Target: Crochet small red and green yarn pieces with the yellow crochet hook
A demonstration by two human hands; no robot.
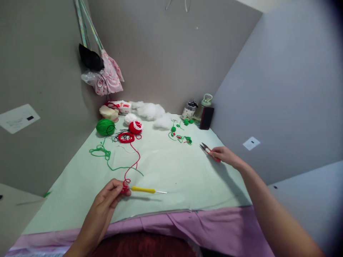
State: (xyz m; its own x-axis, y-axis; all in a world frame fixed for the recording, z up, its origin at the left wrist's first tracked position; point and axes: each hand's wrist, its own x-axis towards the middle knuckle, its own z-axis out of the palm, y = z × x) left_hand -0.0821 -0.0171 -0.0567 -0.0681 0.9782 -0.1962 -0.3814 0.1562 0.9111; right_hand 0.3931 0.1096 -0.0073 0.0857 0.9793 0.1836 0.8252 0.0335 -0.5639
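My left hand (pixel 112 194) is closed near the table's front edge, pinching a small piece of red crochet work (pixel 125 188). A yellow-handled crochet hook (pixel 143 190) sticks out of this piece to the right, its metal tip in the air. Red yarn (pixel 138 155) runs from the piece back to a red yarn coil (pixel 126 137). Out to the right, my right hand (pixel 225 156) grips red-handled thread snips (pixel 211 152), whose dark blades are apart and point to the far left. Whether the snips touch the table cannot be made out.
Loose green yarn (pixel 100 152) lies left, before a green yarn ball (pixel 105 127). A red and white ball (pixel 135 127), white stuffing (pixel 150 111) and small green crocheted pieces (pixel 188 140) lie farther back. A jar (pixel 188 111), a bottle (pixel 205 103) and a phone (pixel 207 118) stand back right. Partitions enclose the table.
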